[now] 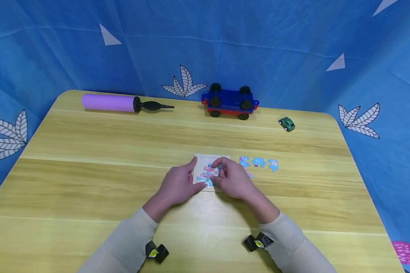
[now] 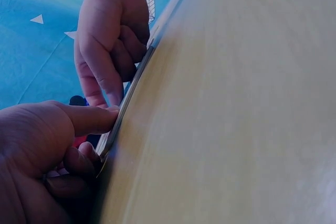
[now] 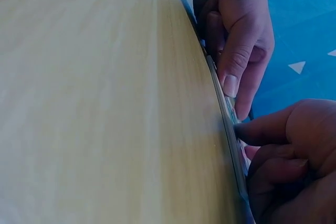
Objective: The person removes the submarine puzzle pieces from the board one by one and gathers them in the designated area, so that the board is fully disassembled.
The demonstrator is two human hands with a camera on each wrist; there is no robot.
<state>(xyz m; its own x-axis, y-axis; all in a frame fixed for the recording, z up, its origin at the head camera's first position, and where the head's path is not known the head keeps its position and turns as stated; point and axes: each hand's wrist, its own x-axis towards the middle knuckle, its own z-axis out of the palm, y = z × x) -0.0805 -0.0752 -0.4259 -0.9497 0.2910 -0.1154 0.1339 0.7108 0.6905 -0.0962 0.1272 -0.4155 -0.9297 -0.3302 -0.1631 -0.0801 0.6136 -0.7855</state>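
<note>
A pale square jigsaw tray (image 1: 199,167) lies on the table with pink and blue pieces in its lower part. My left hand (image 1: 178,182) holds the tray at its left side, the thumb on the lower edge and other fingers curled at the side. Over the tray's right half, my right hand (image 1: 235,178) pinches a pink-and-blue puzzle piece (image 1: 209,171) between thumb and index finger. Part of the tray is hidden under this hand. In the left wrist view the tray's edge (image 2: 137,80) shows side-on; the piece cannot be made out there.
Loose puzzle pieces (image 1: 258,162) lie right of the tray, one partly behind my right hand. Along the back stand a purple hand pump (image 1: 109,102), an upturned blue-and-red toy wagon (image 1: 230,100) and a green toy car (image 1: 287,124). Blue cloth (image 1: 259,49) hangs behind the wooden table (image 1: 106,151).
</note>
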